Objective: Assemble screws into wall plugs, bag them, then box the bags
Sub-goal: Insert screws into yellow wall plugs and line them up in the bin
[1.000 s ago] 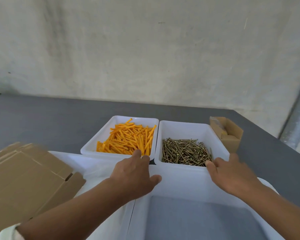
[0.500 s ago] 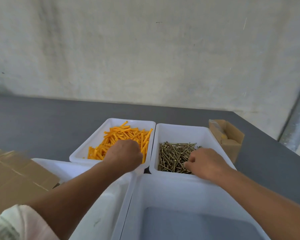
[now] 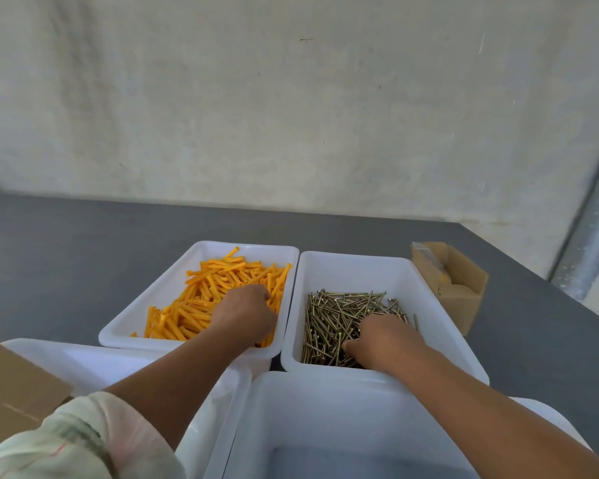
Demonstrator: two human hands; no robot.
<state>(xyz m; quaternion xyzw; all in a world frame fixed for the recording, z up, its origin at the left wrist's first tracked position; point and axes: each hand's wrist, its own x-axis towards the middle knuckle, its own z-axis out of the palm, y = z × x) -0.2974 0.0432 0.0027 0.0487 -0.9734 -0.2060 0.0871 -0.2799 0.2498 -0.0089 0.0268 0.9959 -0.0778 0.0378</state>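
Note:
Orange wall plugs (image 3: 208, 292) fill a white tray (image 3: 249, 246) at mid-table. To its right, a second white tray (image 3: 357, 261) holds a heap of brass screws (image 3: 339, 309). My left hand (image 3: 246, 312) is down in the plug pile with its fingers curled into the plugs. Over in the screw heap, my right hand (image 3: 384, 337) has its fingers curled under and its thumb on the screws. The fingertips of both hands are hidden in the piles.
A small open cardboard box (image 3: 460, 299) stands right of the screw tray. An empty white tray (image 3: 325, 409) sits nearest me, another white tray (image 3: 83, 361) is at its left, and flat cardboard (image 3: 11, 392) lies at far left. The dark grey table (image 3: 83, 243) runs back to the wall.
Both hands moved forward from the near tray's rim into the two far trays and curled their fingers into the plugs and the screws. The camera shifted closer.

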